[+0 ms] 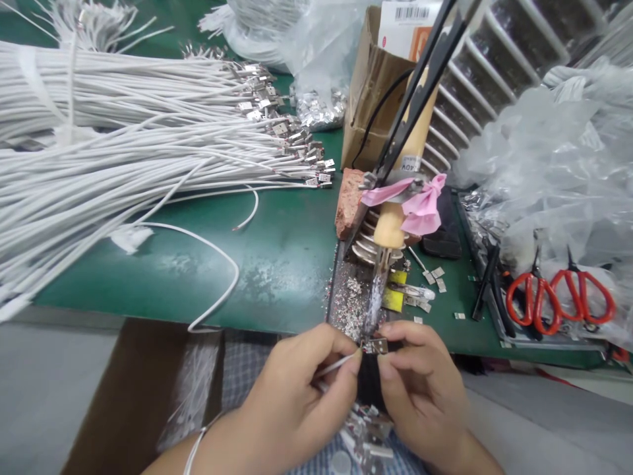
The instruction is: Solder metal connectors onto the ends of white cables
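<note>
At the table's front edge, my left hand [301, 389] pinches a thin white cable [335, 365] near its end between thumb and forefinger. My right hand [428, 379] grips a small metal USB plug [379, 346] between thumb and fingers, and the cable's end meets the plug's back. Just above both hands is the tip of a soldering iron [376, 290], pointing down toward me. Its wooden handle [389, 224] is fixed in a stand and tied with a pink strip [422, 210]. Whether the tip touches the plug is unclear.
Bundles of white cables [148, 158] with plugs cover the left of the green table [281, 270]. A brick [349, 201] and cardboard box [368, 99] stand behind the iron. Solder crumbs [352, 307] lie beside the tip. Red-handled snips [534, 300] and plastic bags [534, 145] are at right.
</note>
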{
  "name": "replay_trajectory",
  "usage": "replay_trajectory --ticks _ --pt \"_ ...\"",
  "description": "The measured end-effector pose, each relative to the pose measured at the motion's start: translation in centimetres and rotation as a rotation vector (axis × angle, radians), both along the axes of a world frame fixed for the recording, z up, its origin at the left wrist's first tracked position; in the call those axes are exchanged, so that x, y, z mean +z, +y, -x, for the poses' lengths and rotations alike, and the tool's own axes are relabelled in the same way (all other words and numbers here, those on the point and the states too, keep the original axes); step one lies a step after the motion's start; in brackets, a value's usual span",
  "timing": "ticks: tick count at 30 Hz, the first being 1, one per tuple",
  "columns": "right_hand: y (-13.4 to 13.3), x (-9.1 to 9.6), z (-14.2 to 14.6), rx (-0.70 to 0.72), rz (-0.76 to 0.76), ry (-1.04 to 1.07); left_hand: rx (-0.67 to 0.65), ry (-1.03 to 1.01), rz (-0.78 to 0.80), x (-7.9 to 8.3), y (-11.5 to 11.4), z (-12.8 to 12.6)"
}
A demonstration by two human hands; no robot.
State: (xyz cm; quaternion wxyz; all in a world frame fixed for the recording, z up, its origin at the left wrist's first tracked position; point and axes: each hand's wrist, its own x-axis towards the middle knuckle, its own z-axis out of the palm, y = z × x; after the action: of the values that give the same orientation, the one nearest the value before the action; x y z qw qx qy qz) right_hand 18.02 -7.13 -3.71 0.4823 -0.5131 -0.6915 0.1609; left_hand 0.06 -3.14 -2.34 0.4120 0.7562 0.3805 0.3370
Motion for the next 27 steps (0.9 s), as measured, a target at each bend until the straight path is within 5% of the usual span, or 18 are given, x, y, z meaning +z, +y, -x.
replay_trajectory --ticks 20,24,27 --pt "-0.6 0.0 -0.3 0.055 0.020 0.076 -0.059 0.036 0.086 -0.4 -0.5 0.6" --pt "-1.4 -0.4 -0.8 0.126 0.101 0.220 -0.094 0.048 0.157 -0.3 -0.6 2.0" --pt "-2.2 -1.0 -1.2 0.172 0.156 0.293 -0.001 0.051 0.201 0.2 -1.2 4.6"
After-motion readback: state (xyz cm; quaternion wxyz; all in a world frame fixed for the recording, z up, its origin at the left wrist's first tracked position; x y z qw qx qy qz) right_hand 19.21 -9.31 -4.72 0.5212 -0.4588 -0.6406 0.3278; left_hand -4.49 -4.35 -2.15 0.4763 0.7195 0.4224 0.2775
